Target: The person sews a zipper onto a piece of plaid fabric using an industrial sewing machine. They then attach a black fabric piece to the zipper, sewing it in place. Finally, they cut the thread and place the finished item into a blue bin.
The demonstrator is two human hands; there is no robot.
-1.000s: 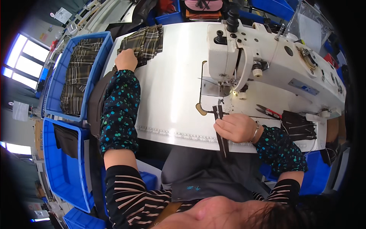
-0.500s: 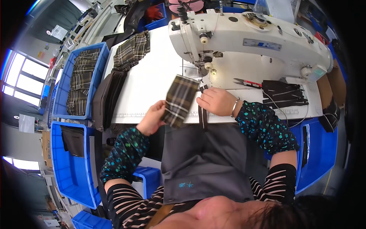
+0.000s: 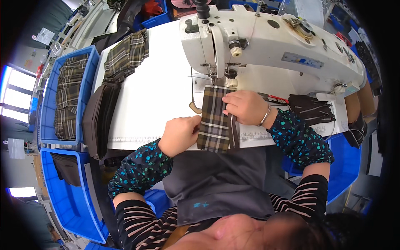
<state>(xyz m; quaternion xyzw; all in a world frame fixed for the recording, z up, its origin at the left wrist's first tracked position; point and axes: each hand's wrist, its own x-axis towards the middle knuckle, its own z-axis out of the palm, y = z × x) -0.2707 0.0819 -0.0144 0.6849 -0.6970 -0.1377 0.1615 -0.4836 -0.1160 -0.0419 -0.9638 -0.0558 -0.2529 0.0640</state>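
On the tabletop [image 3: 156, 83], the plaid piece [image 3: 214, 121] lay with the sewing machine [image 3: 266, 46] toward one o'clock. The left hand [image 3: 178, 135] pinched its edge at eight o'clock; the right hand [image 3: 246, 108], at two, held the dark strip [image 3: 234, 138] alongside.

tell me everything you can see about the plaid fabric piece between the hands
The plaid fabric piece is a longish, roughly rectangular panel of what looks like woven cloth, checked in olive-brown, black and grey with white lines. It lies almost flat, its long sides running away from the person, its far end close to the sewing machine's needle area and its near end at the tabletop's front edge. The right hand's fingers touch its right edge, beside a dark zipper strip; the left hand is at its left edge.
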